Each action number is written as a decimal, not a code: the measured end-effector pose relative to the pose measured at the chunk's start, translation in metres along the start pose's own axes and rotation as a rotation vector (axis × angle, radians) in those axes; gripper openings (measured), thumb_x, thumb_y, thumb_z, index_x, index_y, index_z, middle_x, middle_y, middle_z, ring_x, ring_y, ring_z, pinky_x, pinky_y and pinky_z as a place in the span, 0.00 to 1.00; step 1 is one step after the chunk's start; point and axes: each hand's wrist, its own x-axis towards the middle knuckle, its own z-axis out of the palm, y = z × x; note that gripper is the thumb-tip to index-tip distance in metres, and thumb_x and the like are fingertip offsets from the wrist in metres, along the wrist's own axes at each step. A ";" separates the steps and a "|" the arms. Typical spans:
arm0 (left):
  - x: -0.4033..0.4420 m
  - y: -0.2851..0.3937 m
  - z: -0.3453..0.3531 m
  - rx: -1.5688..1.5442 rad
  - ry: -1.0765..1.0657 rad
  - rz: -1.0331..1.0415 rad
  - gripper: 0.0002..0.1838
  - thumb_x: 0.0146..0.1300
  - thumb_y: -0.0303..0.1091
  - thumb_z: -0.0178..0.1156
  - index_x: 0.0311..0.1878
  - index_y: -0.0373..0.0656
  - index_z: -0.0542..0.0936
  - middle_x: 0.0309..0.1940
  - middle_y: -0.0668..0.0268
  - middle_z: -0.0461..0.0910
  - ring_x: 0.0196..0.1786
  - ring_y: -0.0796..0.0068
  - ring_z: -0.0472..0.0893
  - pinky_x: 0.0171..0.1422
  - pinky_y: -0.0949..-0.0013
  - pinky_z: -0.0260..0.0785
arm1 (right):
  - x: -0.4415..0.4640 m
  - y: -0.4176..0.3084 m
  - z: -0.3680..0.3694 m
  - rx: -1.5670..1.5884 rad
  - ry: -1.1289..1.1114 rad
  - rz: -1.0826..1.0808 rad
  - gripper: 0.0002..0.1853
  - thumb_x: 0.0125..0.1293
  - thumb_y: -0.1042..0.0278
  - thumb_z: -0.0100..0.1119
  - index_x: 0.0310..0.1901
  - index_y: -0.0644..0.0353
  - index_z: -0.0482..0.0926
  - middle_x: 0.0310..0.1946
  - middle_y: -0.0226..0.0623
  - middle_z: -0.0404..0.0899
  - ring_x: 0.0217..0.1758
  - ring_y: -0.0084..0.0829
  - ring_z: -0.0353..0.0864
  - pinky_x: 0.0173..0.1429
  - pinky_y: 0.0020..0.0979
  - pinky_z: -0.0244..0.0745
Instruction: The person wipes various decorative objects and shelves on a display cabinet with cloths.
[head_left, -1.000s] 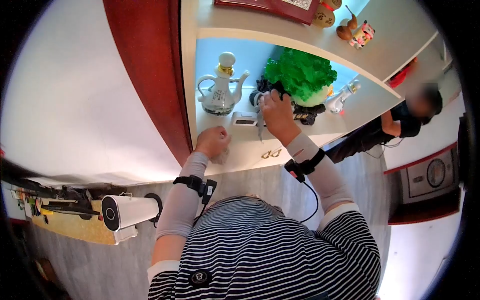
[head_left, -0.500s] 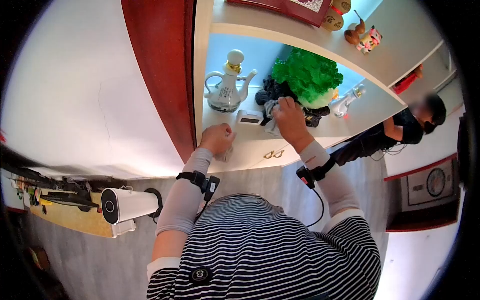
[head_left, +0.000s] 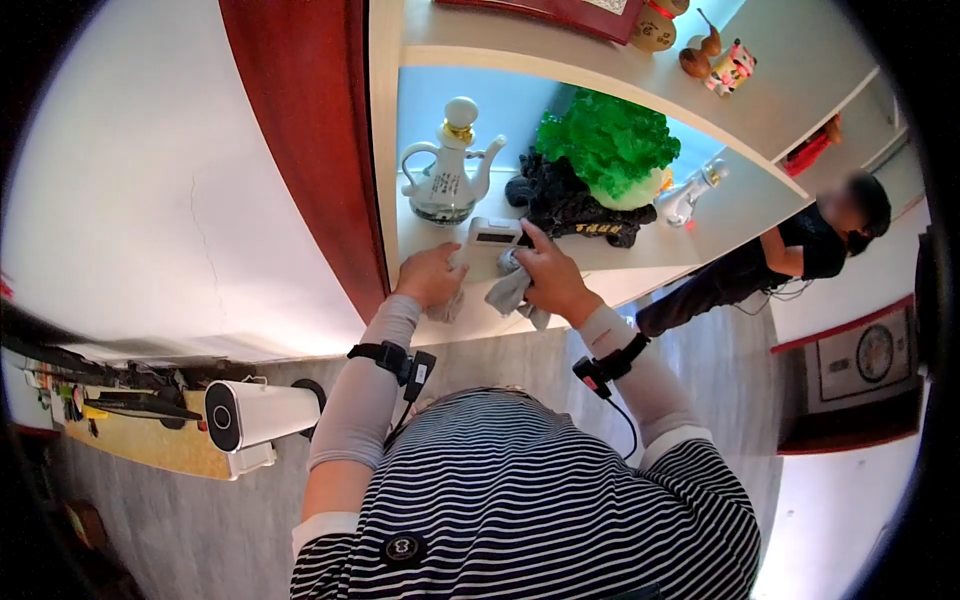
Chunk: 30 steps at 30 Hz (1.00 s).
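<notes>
My left hand (head_left: 428,276) is closed at the front edge of the shelf, with a light grey cloth (head_left: 447,305) hanging below its fingers. A second grey cloth (head_left: 510,286) is bunched in my right hand (head_left: 554,278), whose index finger reaches to the right end of a small white device (head_left: 494,232) with a dark display. Behind the device stands a white teapot-shaped decanter (head_left: 443,185) with a round stopper. A green cabbage ornament (head_left: 612,145) rests on a black carved base (head_left: 575,208) beyond my right hand.
A clear bottle (head_left: 690,195) stands farther right on the shelf (head_left: 655,255). Gourds (head_left: 703,55) and a small figurine (head_left: 733,67) sit on the shelf above. Another person (head_left: 800,245) is at the right. A white cylindrical appliance (head_left: 262,412) stands at the lower left.
My right hand has drawn back from the black base toward the left with its cloth, down to the white device. My left hand stays near the shelf edge.
</notes>
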 end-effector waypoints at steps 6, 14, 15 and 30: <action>0.001 -0.002 0.003 -0.041 0.007 -0.004 0.25 0.62 0.50 0.59 0.58 0.49 0.78 0.49 0.53 0.83 0.53 0.54 0.82 0.59 0.57 0.73 | 0.022 0.022 0.019 0.000 -0.117 0.074 0.18 0.46 0.74 0.64 0.43 0.59 0.81 0.68 0.56 0.60 0.61 0.53 0.73 0.57 0.43 0.77; -0.001 -0.001 0.002 -0.059 0.009 0.002 0.23 0.62 0.49 0.59 0.57 0.47 0.78 0.49 0.54 0.83 0.51 0.54 0.82 0.57 0.58 0.74 | 0.024 0.020 0.027 0.184 -0.057 0.013 0.21 0.45 0.72 0.65 0.46 0.60 0.83 0.56 0.54 0.68 0.54 0.52 0.75 0.59 0.40 0.75; -0.001 -0.001 0.001 -0.047 0.003 0.007 0.23 0.62 0.49 0.58 0.57 0.47 0.78 0.49 0.54 0.83 0.50 0.53 0.82 0.56 0.58 0.74 | 0.024 0.020 0.032 0.183 -0.053 0.025 0.21 0.45 0.72 0.65 0.46 0.60 0.83 0.56 0.54 0.68 0.54 0.52 0.75 0.59 0.40 0.75; 0.001 0.001 0.002 -0.112 0.026 -0.002 0.21 0.62 0.47 0.60 0.54 0.47 0.79 0.43 0.53 0.84 0.47 0.52 0.83 0.53 0.56 0.74 | -0.122 0.047 -0.053 0.241 0.070 0.394 0.23 0.43 0.70 0.69 0.46 0.56 0.84 0.58 0.50 0.69 0.47 0.49 0.80 0.54 0.38 0.77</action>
